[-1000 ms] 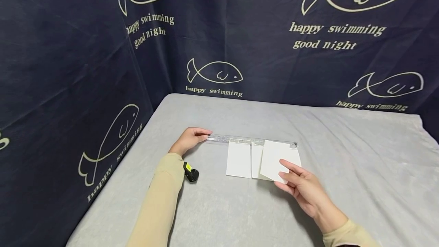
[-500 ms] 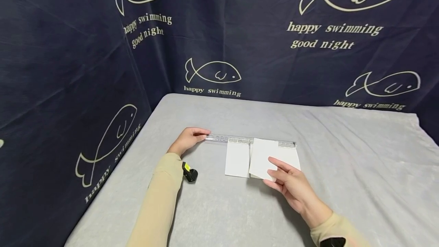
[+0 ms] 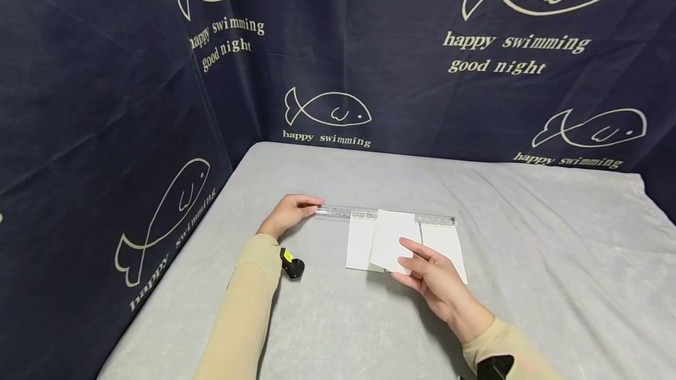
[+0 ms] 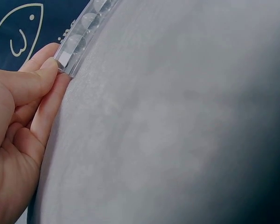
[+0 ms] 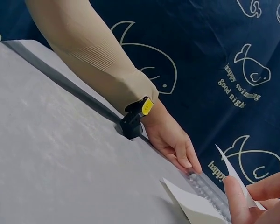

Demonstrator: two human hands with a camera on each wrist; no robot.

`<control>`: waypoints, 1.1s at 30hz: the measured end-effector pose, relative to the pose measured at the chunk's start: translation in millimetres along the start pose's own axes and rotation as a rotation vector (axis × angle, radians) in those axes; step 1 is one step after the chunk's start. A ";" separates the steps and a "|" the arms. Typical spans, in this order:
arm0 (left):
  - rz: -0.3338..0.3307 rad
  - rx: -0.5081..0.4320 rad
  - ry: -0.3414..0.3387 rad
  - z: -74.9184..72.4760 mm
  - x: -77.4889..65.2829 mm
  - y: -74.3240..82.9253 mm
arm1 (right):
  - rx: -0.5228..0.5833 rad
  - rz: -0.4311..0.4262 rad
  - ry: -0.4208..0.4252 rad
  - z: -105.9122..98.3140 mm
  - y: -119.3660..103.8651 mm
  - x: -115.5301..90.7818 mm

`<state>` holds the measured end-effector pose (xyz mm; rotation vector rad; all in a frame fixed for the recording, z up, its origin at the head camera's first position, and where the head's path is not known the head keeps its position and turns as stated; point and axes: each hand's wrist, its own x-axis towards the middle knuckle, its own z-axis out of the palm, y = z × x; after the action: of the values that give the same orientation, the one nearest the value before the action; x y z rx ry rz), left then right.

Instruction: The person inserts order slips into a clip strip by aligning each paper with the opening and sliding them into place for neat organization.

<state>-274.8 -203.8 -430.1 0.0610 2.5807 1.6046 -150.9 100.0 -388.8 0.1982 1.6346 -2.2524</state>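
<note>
My left hand (image 3: 290, 214) pinches the left end of a clear plastic strip (image 3: 335, 212); the left wrist view shows round clear balls inside this strip (image 4: 84, 30), with the thumb on top. White cards hang side by side from it: a left card (image 3: 359, 239), a right card (image 3: 445, 248), and a middle one mostly hidden. My right hand (image 3: 435, 283) pinches a loose white card (image 3: 391, 236) between thumb and fingers. That card overlaps the left and middle cards in the head view, and appears nearly edge-on in the right wrist view.
A grey cloth (image 3: 528, 263) covers the table, with soft creases at the right. Dark blue curtains (image 3: 412, 104) with fish prints stand behind and at the left. A black wrist camera (image 3: 293, 265) with a yellow label sits on my left wrist.
My right hand has moved left with the loose card, from over the right part of the strip to over the left and middle cards. The right card has come into view. The left hand stays put.
</note>
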 end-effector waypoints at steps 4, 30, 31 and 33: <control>0.005 0.010 0.000 -0.2 0.1 -0.4 | 0.002 0.002 -0.008 5.2 0.6 1.4; 0.000 0.002 0.009 -0.3 1.8 -0.8 | -0.008 0.022 -0.036 27.2 5.4 8.4; 0.002 0.003 0.008 -0.4 1.7 -1.0 | -0.009 0.023 -0.035 28.2 5.8 8.8; 0.002 -0.003 0.005 -0.9 1.7 -1.1 | -0.006 0.021 -0.037 30.1 6.9 9.8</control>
<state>-276.6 -204.9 -430.8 0.0593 2.5823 1.6113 -154.8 67.8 -388.3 0.1709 1.6127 -2.2219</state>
